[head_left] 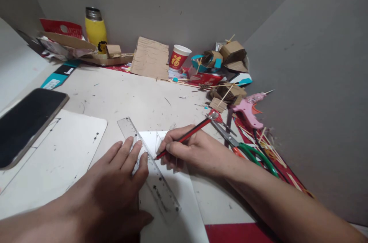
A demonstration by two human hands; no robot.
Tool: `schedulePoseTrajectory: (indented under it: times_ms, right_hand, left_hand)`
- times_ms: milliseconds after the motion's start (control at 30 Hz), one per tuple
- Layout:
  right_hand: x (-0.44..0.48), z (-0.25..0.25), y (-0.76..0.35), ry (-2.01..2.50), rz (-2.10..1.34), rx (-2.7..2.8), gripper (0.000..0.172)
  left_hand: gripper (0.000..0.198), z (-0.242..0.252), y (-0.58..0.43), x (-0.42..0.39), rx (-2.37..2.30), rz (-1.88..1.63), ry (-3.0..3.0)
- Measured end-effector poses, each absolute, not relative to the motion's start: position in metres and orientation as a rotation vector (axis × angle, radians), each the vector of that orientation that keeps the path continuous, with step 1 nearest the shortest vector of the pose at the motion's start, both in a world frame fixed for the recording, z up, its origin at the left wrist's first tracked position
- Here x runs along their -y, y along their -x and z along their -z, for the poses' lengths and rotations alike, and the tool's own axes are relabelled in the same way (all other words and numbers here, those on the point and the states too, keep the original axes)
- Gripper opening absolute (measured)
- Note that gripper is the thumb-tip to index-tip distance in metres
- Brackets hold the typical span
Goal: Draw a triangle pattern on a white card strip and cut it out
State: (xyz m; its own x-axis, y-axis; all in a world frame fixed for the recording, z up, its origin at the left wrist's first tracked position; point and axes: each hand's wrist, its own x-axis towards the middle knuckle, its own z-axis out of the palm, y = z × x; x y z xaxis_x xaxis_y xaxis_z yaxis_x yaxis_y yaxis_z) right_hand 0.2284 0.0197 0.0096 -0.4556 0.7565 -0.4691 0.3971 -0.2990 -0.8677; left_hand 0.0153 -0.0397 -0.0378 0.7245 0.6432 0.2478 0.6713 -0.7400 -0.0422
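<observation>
On a pale table (126, 93), the left hand (120, 170), loosely spread, is holding a clear ruler (161, 185) across white paper (179, 187), while the right hand (186, 149) is pinching a red-and-black pencil (194, 130) beside the ruler's edge.

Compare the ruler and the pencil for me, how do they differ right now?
The ruler is clear and flat, while the pencil is slim, red and black. The ruler lies across the white paper under the left hand; the pencil slants upward in the right hand. Both are straight and meet near the pencil's tip.
</observation>
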Motion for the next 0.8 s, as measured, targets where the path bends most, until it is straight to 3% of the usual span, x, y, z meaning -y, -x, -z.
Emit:
schedulePoseTrajectory:
  times_ms: [267,400,533,667,800]
  right_hand:
    - [-0.021,-0.011,-0.227,1.37,-1.703,1.323,0.009]
    - [-0.023,-0.004,-0.228,1.284,-1.557,1.302,0.016]
    - [-0.026,0.006,-0.232,1.234,-1.266,1.521,0.029]
    - [-0.029,0.013,-0.234,1.275,-0.853,1.916,0.022]
    - [-0.031,0.011,-0.234,1.313,-0.713,2.217,0.019]
  left_hand:
    - [0.088,0.042,-0.015,0.044,1.007,0.396,2.728]
    - [0.077,0.05,-0.013,0.049,1.032,0.462,2.702]
    - [0.069,0.044,-0.013,0.048,0.963,0.495,2.702]
    - [0.063,0.039,-0.013,0.047,0.944,0.493,2.678]
    - [0.042,0.043,-0.012,0.044,0.936,0.582,2.662]
